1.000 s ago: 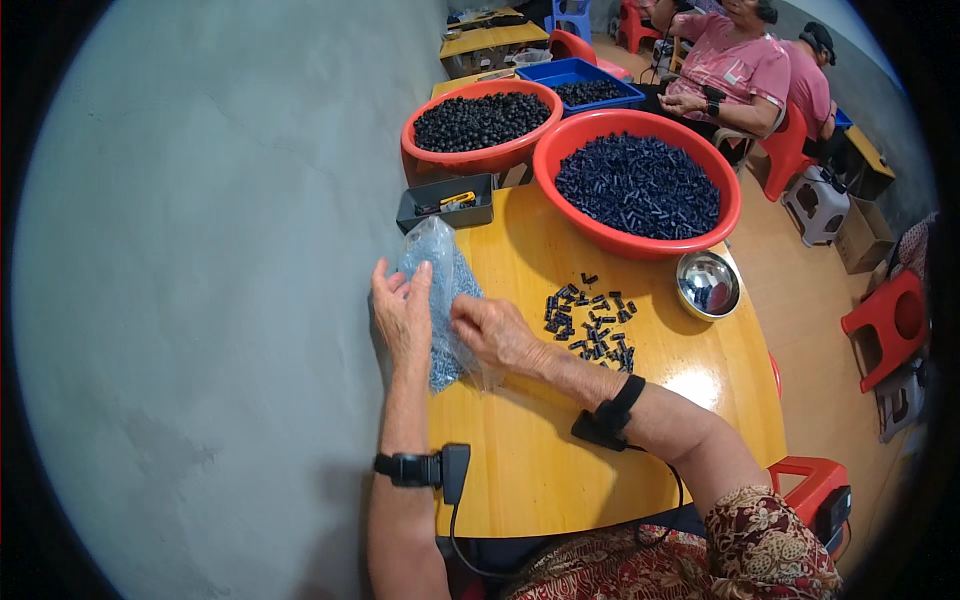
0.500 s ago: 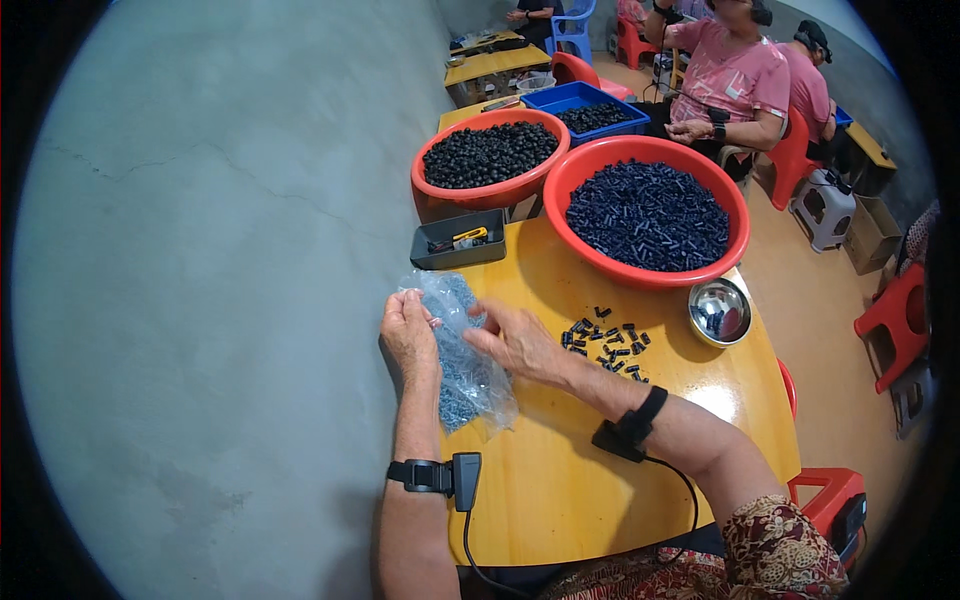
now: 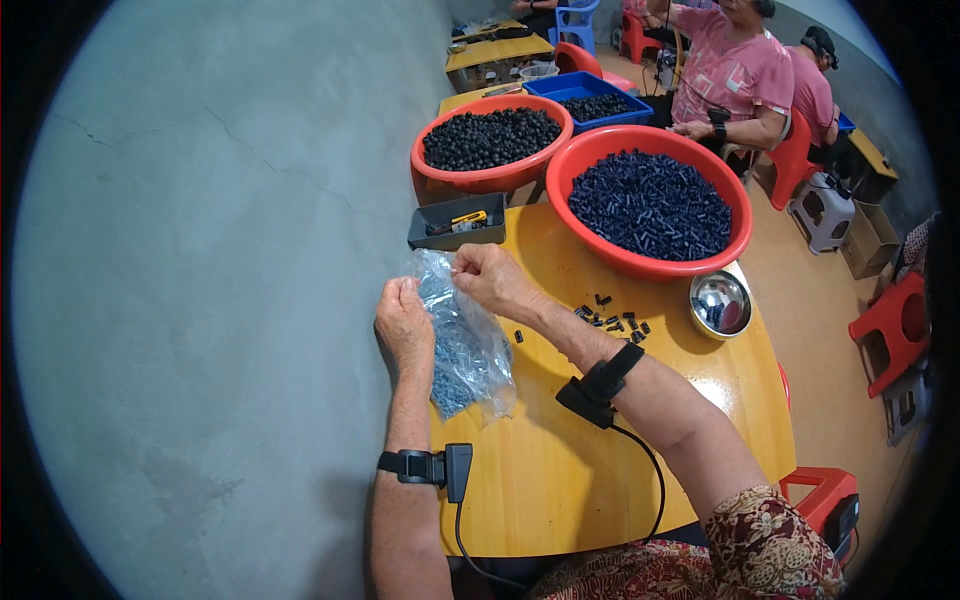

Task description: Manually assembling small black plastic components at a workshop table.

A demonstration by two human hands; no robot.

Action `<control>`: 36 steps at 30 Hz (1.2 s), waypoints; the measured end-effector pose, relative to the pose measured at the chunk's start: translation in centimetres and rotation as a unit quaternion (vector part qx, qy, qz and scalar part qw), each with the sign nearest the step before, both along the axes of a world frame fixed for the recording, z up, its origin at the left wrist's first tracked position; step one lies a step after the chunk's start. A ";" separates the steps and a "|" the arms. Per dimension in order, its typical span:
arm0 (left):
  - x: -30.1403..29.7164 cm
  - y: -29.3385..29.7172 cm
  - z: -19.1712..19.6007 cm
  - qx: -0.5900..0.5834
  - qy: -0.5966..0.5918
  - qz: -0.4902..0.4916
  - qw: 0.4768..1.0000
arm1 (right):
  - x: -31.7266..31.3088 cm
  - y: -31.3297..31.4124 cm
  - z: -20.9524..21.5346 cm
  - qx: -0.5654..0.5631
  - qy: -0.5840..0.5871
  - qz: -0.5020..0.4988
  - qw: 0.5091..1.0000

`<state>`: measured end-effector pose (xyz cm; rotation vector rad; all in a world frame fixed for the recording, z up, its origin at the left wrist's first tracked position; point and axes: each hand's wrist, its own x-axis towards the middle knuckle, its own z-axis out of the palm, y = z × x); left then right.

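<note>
Bag (image 3: 466, 345) of small bluish bits lies at nine o'clock on my yellow table (image 3: 600, 490). My left hand (image 3: 405, 325) pinches its ten-o'clock edge; my right hand (image 3: 492, 278), apart from the left, pinches it at twelve. Steel bowl (image 3: 712, 291): two o'clock.

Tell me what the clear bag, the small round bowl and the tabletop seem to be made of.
The bag: thin, shiny clear plastic film, wrinkled and showing its contents. The bowl: probably polished metal, silvery with mirror-like reflections. The tabletop: glossy yellow, perhaps varnished wood or wood-look laminate; it catches bright glare.
</note>
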<state>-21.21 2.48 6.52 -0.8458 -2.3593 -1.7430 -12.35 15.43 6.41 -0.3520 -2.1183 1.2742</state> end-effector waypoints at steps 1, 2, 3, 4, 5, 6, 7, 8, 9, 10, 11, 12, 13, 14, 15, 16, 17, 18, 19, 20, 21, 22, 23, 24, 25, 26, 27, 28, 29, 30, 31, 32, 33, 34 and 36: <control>-0.1 0.0 -0.1 0.005 -0.018 0.001 1.000 | -0.1 -0.1 -0.2 -0.001 0.000 0.001 1.000; -0.1 -0.1 -0.3 0.010 -0.035 0.003 0.999 | -0.1 -0.2 -0.4 -0.045 0.002 -0.003 0.999; -0.2 0.2 -0.4 0.010 -0.036 0.001 0.999 | -0.2 0.0 -0.7 -0.088 0.005 -0.009 0.996; -0.2 0.4 -0.6 0.045 -0.072 -0.027 0.996 | -0.2 0.2 -1.0 -0.088 0.005 -0.010 0.996; -0.2 0.6 -0.7 0.079 -0.106 -0.054 0.990 | -0.2 0.2 -1.3 -0.071 -0.001 -0.006 0.997; -0.1 0.6 -0.5 0.079 -0.106 -0.053 0.990 | -0.2 -0.1 -0.9 -0.056 -0.008 0.000 0.998; 0.1 0.4 -0.2 0.077 -0.118 -0.057 0.988 | -0.1 -0.3 -0.6 -0.057 -0.008 0.001 0.998; 0.3 0.3 0.1 0.075 -0.130 -0.061 0.987 | -0.2 -0.6 -0.2 -0.045 -0.031 -0.008 0.998; 0.7 0.4 0.4 0.075 -0.130 -0.063 0.987 | 0.0 -0.7 0.3 -0.033 -0.054 -0.020 0.998; 1.2 0.6 0.7 0.060 -0.124 -0.072 0.988 | -0.2 -0.6 0.2 -0.033 -0.054 -0.022 0.998; 1.4 0.8 0.9 0.045 -0.118 -0.080 0.989 | -0.3 -0.5 0.1 0.016 -0.069 -0.030 0.997; 1.4 0.7 1.0 0.046 -0.116 -0.080 0.989 | -0.5 -0.5 0.2 0.065 -0.081 -0.034 0.994; 1.3 0.7 1.2 0.028 -0.098 -0.071 0.992 | -0.5 -0.3 0.4 0.066 -0.080 -0.035 0.994; 1.3 0.8 1.3 0.010 -0.081 -0.061 0.995 | -0.3 0.0 0.5 0.072 -0.061 -0.060 0.994; 0.7 0.6 0.9 0.010 -0.079 -0.058 0.995 | -0.4 -0.2 0.9 0.077 -0.042 -0.080 0.993; 0.0 0.5 0.4 -0.022 -0.018 -0.032 0.999 | -0.4 -0.3 1.2 0.078 -0.041 -0.077 0.993; -0.6 0.3 0.0 -0.055 0.043 -0.007 0.997 | -0.3 -0.5 1.5 0.077 -0.027 -0.078 0.994; -0.5 0.4 0.2 -0.055 0.043 -0.007 0.998 | -0.2 -0.5 1.7 0.076 -0.015 -0.083 0.994; -0.4 0.4 0.4 -0.053 0.101 0.008 0.993 | -0.1 -0.6 1.6 0.076 -0.015 -0.083 0.994; -0.2 0.4 0.5 -0.050 0.159 0.024 0.986 | -0.1 -0.8 1.4 0.069 -0.003 -0.096 0.993; -0.2 0.8 0.4 -0.048 0.162 0.025 0.985 | -0.3 -0.7 1.4 0.064 0.013 -0.109 0.992; -0.1 1.1 0.0 -0.049 0.137 0.027 0.989 | -0.4 -0.6 1.3 0.065 0.016 -0.108 0.992; -0.3 1.3 -0.2 -0.050 0.111 0.030 0.992 | -0.4 -0.7 1.2 0.061 0.004 -0.118 0.991; 0.1 1.7 0.4 -0.034 0.046 0.009 0.998 | 0.0 -0.7 1.0 0.055 -0.014 -0.132 0.990; 0.7 1.7 0.8 -0.036 0.042 0.008 0.998 | 0.2 -0.6 0.9 0.053 -0.018 -0.133 0.989; 1.6 1.8 1.1 -0.024 0.010 0.013 1.000 | 0.4 -0.4 0.7 0.076 0.004 -0.140 0.987; 2.4 1.5 1.7 -0.012 -0.019 0.024 0.999 | 0.2 -0.5 0.7 0.099 0.029 -0.142 0.984; 2.6 1.6 1.1 -0.014 -0.021 0.027 0.999 | 0.1 -0.6 0.6 0.098 0.028 -0.139 0.985; 2.7 1.7 0.1 0.011 -0.077 0.007 0.997 | 0.1 -0.7 0.4 0.116 0.056 -0.149 0.980; 2.9 1.7 -0.5 0.037 -0.132 -0.011 0.991 | 0.1 -1.0 0.4 0.134 0.085 -0.157 0.975; 3.0 1.5 -1.1 0.037 -0.133 -0.008 0.990 | 0.1 -1.3 0.4 0.133 0.084 -0.154 0.976; 3.2 1.3 -1.7 0.067 -0.165 -0.040 0.983 | 0.2 -1.6 0.4 0.116 0.053 -0.152 0.980; 3.6 1.3 -1.9 0.098 -0.199 -0.075 0.972 | 0.4 -1.7 0.4 0.100 0.020 -0.152 0.983; 3.7 1.4 -1.9 0.069 -0.190 -0.069 0.977 | 0.5 -1.5 0.2 0.101 0.017 -0.151 0.983; 4.1 2.1 -2.1 0.067 -0.125 -0.056 0.988 | 0.3 -0.8 -0.5 0.021 0.005 -0.174 0.985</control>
